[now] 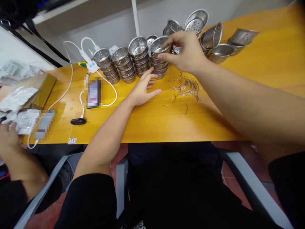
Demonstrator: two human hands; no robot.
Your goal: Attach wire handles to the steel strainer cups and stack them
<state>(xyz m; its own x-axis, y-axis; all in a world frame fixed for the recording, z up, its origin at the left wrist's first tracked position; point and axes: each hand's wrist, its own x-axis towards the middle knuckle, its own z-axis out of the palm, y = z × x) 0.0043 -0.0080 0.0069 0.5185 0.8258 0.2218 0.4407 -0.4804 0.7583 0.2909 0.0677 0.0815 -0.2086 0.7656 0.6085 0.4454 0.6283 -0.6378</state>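
Narrowly parted, right grip [187,52], pinching cup [155,47]

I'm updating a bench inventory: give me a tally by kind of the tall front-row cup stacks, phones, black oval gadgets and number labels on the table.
Cup stacks: 4
Phones: 2
Black oval gadget: 1
Number label: 1
Total: 8

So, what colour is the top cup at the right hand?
The perforated metal cup is silver; head view.
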